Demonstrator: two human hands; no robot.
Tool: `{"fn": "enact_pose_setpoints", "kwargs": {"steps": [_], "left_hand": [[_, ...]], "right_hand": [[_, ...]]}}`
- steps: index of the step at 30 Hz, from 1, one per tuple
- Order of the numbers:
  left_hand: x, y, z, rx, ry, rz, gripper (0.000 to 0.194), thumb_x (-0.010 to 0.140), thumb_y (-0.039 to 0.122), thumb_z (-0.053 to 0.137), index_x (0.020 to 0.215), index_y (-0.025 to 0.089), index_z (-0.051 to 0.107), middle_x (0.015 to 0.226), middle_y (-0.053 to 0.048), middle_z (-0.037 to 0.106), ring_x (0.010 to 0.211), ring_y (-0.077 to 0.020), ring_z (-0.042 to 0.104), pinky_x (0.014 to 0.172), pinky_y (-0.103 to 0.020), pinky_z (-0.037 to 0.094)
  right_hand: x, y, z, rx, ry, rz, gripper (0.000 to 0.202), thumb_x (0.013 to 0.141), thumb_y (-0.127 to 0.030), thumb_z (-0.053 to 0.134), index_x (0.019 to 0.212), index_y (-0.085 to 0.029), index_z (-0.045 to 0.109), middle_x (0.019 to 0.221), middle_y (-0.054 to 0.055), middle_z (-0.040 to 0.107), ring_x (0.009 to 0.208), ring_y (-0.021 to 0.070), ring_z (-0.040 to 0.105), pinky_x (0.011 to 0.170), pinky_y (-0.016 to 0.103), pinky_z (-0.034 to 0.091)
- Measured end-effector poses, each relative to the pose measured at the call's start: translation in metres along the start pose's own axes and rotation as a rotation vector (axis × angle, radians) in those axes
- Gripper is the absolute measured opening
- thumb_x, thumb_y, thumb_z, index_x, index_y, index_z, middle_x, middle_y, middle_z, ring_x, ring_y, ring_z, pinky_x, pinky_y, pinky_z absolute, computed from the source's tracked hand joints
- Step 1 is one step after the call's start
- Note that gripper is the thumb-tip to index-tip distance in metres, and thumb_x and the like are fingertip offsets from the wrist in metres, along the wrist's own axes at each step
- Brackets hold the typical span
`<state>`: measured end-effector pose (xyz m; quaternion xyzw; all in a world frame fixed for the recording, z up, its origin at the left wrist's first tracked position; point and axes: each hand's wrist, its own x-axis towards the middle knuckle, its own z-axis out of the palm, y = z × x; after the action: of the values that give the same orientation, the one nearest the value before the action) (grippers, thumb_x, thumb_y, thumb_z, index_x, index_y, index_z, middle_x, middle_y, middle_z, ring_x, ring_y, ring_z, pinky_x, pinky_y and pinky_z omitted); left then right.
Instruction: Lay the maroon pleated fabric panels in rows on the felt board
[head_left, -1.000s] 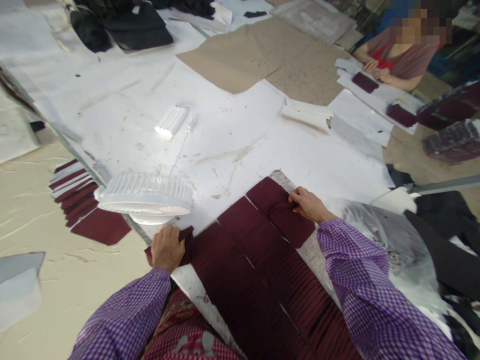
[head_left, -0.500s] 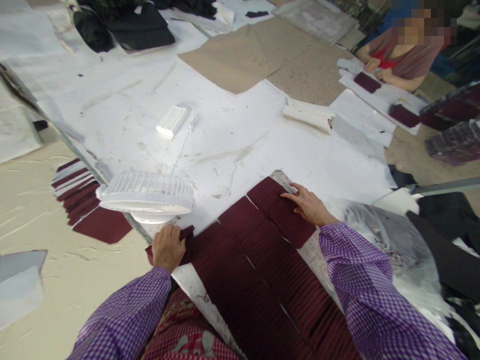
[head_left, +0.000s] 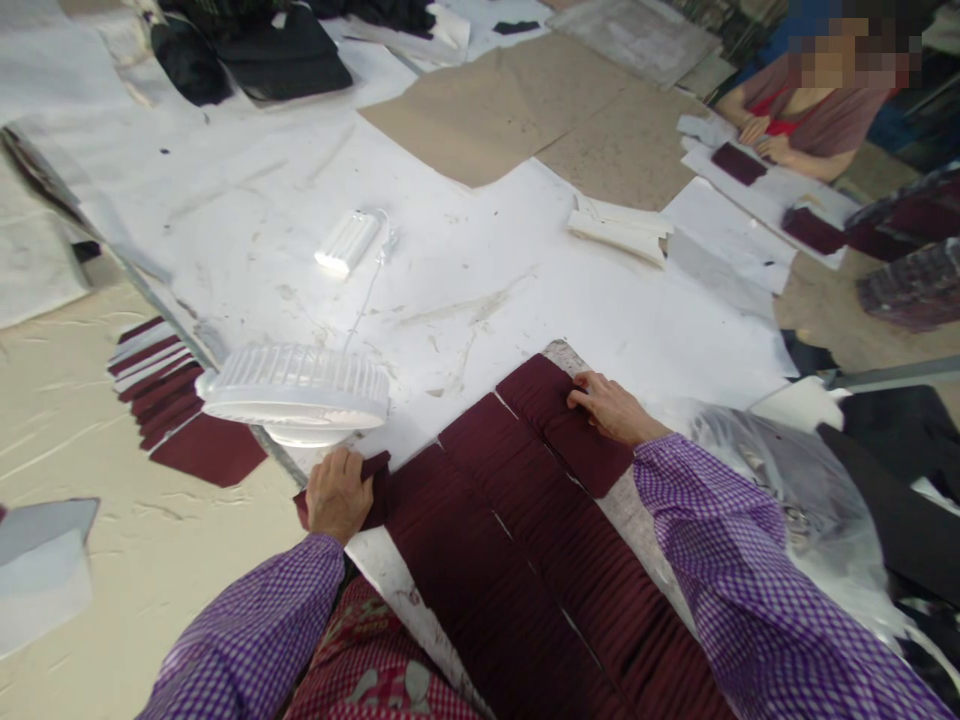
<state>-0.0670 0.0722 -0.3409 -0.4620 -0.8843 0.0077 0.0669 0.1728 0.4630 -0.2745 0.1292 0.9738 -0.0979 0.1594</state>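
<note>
Overlapping maroon fabric pieces (head_left: 480, 520) lie in long rows on a grey board in front of me. My left hand (head_left: 340, 495) is closed around a small bunch of maroon fabric pieces (head_left: 377, 490) at the table's left edge, beside the fan base. At the upper end of the shorter right-hand row (head_left: 551, 415), my right hand (head_left: 609, 405) rests with its fingers curled and pinched on the cloth. The fingertips partly hide what they grip.
A white fan (head_left: 296, 390) stands close beyond my left hand. Farther back lie a white battery pack (head_left: 347, 242) with a cord and folded white card (head_left: 619, 230). A clear plastic bag (head_left: 780, 500) lies right. A co-worker (head_left: 810, 130) sits at the far right.
My right hand's fingers have drawn in from spread to curled on the right-hand row. The left hand stays on its maroon fabric pieces.
</note>
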Motion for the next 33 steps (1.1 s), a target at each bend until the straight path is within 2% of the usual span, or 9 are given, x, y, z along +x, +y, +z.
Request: {"fn": "enact_pose_setpoints", "kwargs": {"steps": [4,7,10,12,14,18,23,27,33], "left_hand": [[0.000,0.000,0.000,-0.016,-0.004,-0.006,0.013,0.084,0.029,0.046,0.079,0.019,0.053,0.080,-0.011,0.056,0.080,-0.0285,0.050,0.072,-0.038,0.036],[0.000,0.000,0.000,-0.031,-0.006,-0.013,0.013,0.084,0.028,0.046,0.079,0.019,0.054,0.080,-0.011,0.056,0.080,-0.0285,0.049,0.072,-0.038,0.036],[0.000,0.000,0.000,-0.048,-0.011,-0.018,0.013,0.083,0.029,0.047,0.079,0.019,0.054,0.080,-0.011,0.056,0.080,-0.0286,0.049,0.072,-0.038,0.036],[0.000,0.000,0.000,-0.055,-0.013,-0.022,0.013,0.083,0.030,0.047,0.079,0.020,0.055,0.080,-0.011,0.056,0.080,-0.0288,0.049,0.072,-0.039,0.035],[0.000,0.000,0.000,-0.057,-0.012,-0.024,0.015,0.084,0.030,0.046,0.080,0.020,0.055,0.081,-0.011,0.057,0.080,-0.0288,0.049,0.072,-0.039,0.035],[-0.001,0.000,0.000,-0.046,-0.009,-0.023,0.015,0.084,0.030,0.046,0.080,0.019,0.055,0.080,-0.011,0.056,0.079,-0.0281,0.049,0.073,-0.038,0.035],[0.000,0.000,0.000,-0.031,-0.008,-0.021,0.015,0.084,0.030,0.046,0.080,0.019,0.055,0.081,-0.011,0.056,0.080,-0.0283,0.049,0.073,-0.038,0.036],[0.000,0.000,-0.001,-0.035,-0.012,-0.018,0.015,0.083,0.029,0.046,0.079,0.019,0.055,0.080,-0.011,0.056,0.080,-0.0284,0.049,0.072,-0.038,0.036],[0.000,0.000,-0.001,-0.036,-0.011,-0.024,0.013,0.083,0.029,0.046,0.080,0.019,0.054,0.080,-0.011,0.056,0.080,-0.0286,0.050,0.072,-0.038,0.036]], "right_hand": [[-0.004,-0.001,-0.001,0.049,0.006,0.027,0.030,0.063,-0.002,0.058,0.087,-0.020,0.061,0.110,0.013,0.051,0.100,0.0289,0.049,0.082,0.040,0.041],[-0.010,0.003,0.004,0.121,0.010,0.069,0.024,0.064,-0.004,0.056,0.081,-0.021,0.059,0.094,0.009,0.058,0.095,0.0274,0.051,0.082,0.039,0.040],[-0.019,0.012,0.016,0.219,0.034,0.180,0.027,0.069,-0.014,0.058,0.096,-0.021,0.059,0.088,0.007,0.061,0.090,0.0271,0.055,0.083,0.040,0.041],[-0.027,0.019,0.024,0.296,0.058,0.287,0.037,0.073,-0.024,0.060,0.109,-0.019,0.054,0.094,0.009,0.063,0.088,0.0271,0.058,0.080,0.041,0.044],[-0.036,0.025,0.031,0.380,0.070,0.381,0.039,0.076,-0.034,0.060,0.111,-0.019,0.052,0.098,0.009,0.065,0.088,0.0259,0.061,0.077,0.038,0.047],[-0.055,0.031,0.037,0.508,0.047,0.489,0.034,0.079,-0.047,0.056,0.100,-0.019,0.058,0.088,0.005,0.067,0.079,0.0225,0.064,0.067,0.032,0.050],[-0.071,0.028,0.036,0.568,0.021,0.522,0.034,0.078,-0.053,0.054,0.080,-0.020,0.063,0.069,0.002,0.063,0.066,0.0200,0.060,0.058,0.029,0.045],[-0.072,0.024,0.037,0.587,0.014,0.543,0.039,0.075,-0.057,0.055,0.065,-0.020,0.060,0.056,0.000,0.055,0.057,0.0182,0.053,0.053,0.030,0.038],[-0.068,0.030,0.040,0.676,-0.048,0.573,0.041,0.072,-0.056,0.055,0.058,-0.018,0.057,0.049,-0.003,0.049,0.049,0.0143,0.045,0.048,0.027,0.032]]}}
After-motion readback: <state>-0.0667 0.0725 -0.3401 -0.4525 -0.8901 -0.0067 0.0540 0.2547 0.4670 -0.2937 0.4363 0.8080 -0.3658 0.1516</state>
